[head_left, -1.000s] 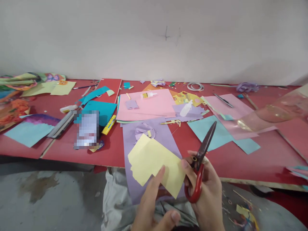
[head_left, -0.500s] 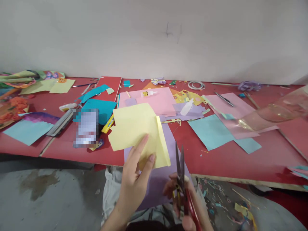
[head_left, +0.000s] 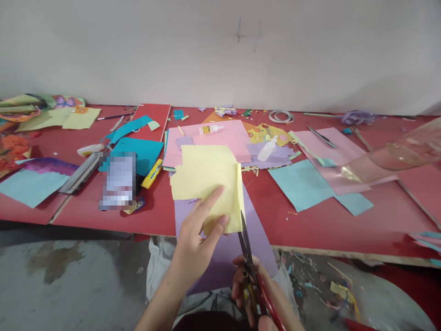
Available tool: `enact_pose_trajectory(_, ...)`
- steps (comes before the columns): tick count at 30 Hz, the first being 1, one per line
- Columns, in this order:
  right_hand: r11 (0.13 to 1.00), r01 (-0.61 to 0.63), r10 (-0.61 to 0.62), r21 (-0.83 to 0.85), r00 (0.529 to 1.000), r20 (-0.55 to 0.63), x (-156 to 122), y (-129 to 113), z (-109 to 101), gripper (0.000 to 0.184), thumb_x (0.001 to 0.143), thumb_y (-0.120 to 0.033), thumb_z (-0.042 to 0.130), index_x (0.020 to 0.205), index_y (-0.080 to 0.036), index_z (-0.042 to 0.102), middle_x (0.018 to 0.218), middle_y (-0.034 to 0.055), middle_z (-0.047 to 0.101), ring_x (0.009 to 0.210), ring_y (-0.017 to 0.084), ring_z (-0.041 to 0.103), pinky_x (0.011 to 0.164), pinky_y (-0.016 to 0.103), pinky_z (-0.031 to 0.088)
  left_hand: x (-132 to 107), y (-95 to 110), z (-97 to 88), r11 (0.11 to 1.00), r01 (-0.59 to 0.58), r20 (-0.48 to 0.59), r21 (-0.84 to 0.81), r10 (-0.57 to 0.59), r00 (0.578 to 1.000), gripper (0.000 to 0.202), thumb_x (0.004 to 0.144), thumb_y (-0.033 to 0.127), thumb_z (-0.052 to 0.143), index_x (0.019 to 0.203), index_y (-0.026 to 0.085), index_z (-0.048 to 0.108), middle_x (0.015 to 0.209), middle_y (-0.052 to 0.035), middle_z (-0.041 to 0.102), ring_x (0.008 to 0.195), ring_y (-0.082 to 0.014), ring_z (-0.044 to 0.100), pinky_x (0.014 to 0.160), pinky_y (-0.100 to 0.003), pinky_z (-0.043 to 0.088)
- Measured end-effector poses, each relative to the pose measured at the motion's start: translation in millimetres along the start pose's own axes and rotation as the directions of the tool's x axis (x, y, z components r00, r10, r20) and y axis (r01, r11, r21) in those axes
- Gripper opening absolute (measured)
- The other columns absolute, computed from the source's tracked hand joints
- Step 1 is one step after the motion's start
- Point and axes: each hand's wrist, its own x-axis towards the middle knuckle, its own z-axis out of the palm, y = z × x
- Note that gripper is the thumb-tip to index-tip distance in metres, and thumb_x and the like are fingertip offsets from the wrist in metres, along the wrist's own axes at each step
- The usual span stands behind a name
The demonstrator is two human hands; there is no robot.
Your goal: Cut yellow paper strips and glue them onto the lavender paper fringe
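The left hand [head_left: 200, 227] holds a pale-yellow paper sheet [head_left: 208, 172] above a purple paper sheet [head_left: 257, 230]; the yellow one's right edge is creased, seemingly not yet cut. The right hand [head_left: 271, 281] grips red-handled metal scissors [head_left: 246, 246], blades parted at that edge's lower end.

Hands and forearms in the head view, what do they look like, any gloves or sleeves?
The left hand and right hand are bare, with no gloves and no rings visible. The left forearm shows neither sleeve nor watch. Little of the right forearm shows; no sleeve appears there.
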Motion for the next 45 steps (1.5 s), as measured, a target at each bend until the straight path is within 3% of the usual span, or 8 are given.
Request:
enact_pose_trajectory(3,0.988,0.116,-0.109,-0.102,0.992,0.066,-2.9,0.7,-3.9,0.106,0.054,-0.095,0.063,0.13,-0.022,0.051,0.088,0.0083,0.066,0.073,0.022,0.065,0.065,0.034,0.058,-0.5,-1.5,0.1,1.0,-0.006,0.008,0.013,0.006,1.0,0.045,0.099,0.036,0.059,0.144,0.035,0.056,0.148,-0.0009,0.06,0.142,-0.0264,0.052,0.126,-0.049,0.033)
enact_pose_trajectory(6,0.969,0.186,-0.175,-0.161,0.981,0.079,-1.7,3.0,-3.9,0.113,0.049,-0.1,0.056,0.132,-0.023,0.047,0.089,0.0088,0.066,0.071,0.021,0.065,0.07,0.035,0.058,-0.8,-2.3,0.8,1.0,-0.01,-0.002,0.011,0.01,1.0,0.045,0.099,0.036,0.06,0.143,0.033,0.057,0.147,-0.0021,0.061,0.142,-0.0268,0.052,0.124,-0.048,0.036)
enact_pose_trajectory(10,0.962,0.208,-0.193,-0.177,0.976,0.098,0.9,4.1,-2.0,0.111,0.052,-0.101,0.051,0.131,-0.023,0.045,0.088,0.0082,0.066,0.068,0.02,0.063,0.067,0.036,0.056,-1.0,-3.7,2.2,0.999,-0.001,-0.001,-0.033,0.001,1.0,0.049,0.097,0.036,0.063,0.145,0.035,0.054,0.153,-0.0021,0.055,0.144,-0.0273,0.049,0.119,-0.047,0.044)
enact_pose_trajectory(18,0.959,0.209,-0.185,-0.192,0.974,0.133,1.1,-0.7,-3.7,0.107,0.059,-0.099,0.05,0.134,-0.023,0.042,0.091,0.0088,0.065,0.071,0.02,0.064,0.07,0.036,0.057,-1.8,-9.2,2.9,0.999,-0.049,0.025,-0.017,0.049,0.998,0.056,0.096,0.03,0.064,0.149,0.041,0.047,0.157,0.001,0.05,0.152,-0.0261,0.037,0.123,-0.048,0.038)
enact_pose_trajectory(30,0.962,0.239,-0.22,-0.129,0.964,0.148,-1.7,-5.3,-3.1,0.1,0.065,-0.094,0.056,0.135,-0.023,0.042,0.093,0.0074,0.063,0.073,0.019,0.065,0.069,0.035,0.058,-0.4,-6.5,3.1,0.999,0.005,-0.021,-0.049,-0.006,1.0,0.057,0.095,0.035,0.065,0.149,0.033,0.049,0.157,-0.0053,0.049,0.142,-0.0307,0.051,0.117,-0.048,0.047)
enact_pose_trajectory(37,0.964,0.222,-0.191,-0.149,0.962,0.196,-3.3,-10.3,-5.3,0.099,0.064,-0.096,0.053,0.134,-0.025,0.044,0.092,0.008,0.066,0.07,0.019,0.065,0.07,0.037,0.057,-2.0,-0.6,5.0,0.98,0.085,-0.173,-0.179,-0.117,0.978,0.059,0.092,0.037,0.069,0.148,0.035,0.05,0.165,-0.0017,0.037,0.145,-0.0316,0.047,0.097,-0.036,0.063)
enact_pose_trajectory(41,0.968,0.206,-0.168,-0.147,0.957,0.235,-3.8,-16.6,-5.7,0.102,0.062,-0.095,0.057,0.134,-0.025,0.044,0.093,0.0082,0.066,0.073,0.02,0.065,0.074,0.039,0.058,-3.6,-2.1,3.8,0.988,0.064,-0.112,-0.142,-0.08,0.991,0.06,0.091,0.034,0.07,0.148,0.033,0.052,0.164,-0.0031,0.039,0.148,-0.0321,0.042,0.107,-0.039,0.057)
enact_pose_trajectory(45,0.965,0.208,-0.168,-0.157,0.957,0.237,-5.0,-21.4,-3.9,0.099,0.065,-0.095,0.055,0.134,-0.024,0.046,0.093,0.0085,0.066,0.074,0.021,0.066,0.073,0.04,0.057,-4.8,-4.3,3.4,0.985,0.097,-0.034,-0.145,-0.103,0.994,0.056,0.094,0.035,0.067,0.148,0.034,0.052,0.159,-0.0044,0.047,0.144,-0.0319,0.048,0.111,-0.044,0.053)
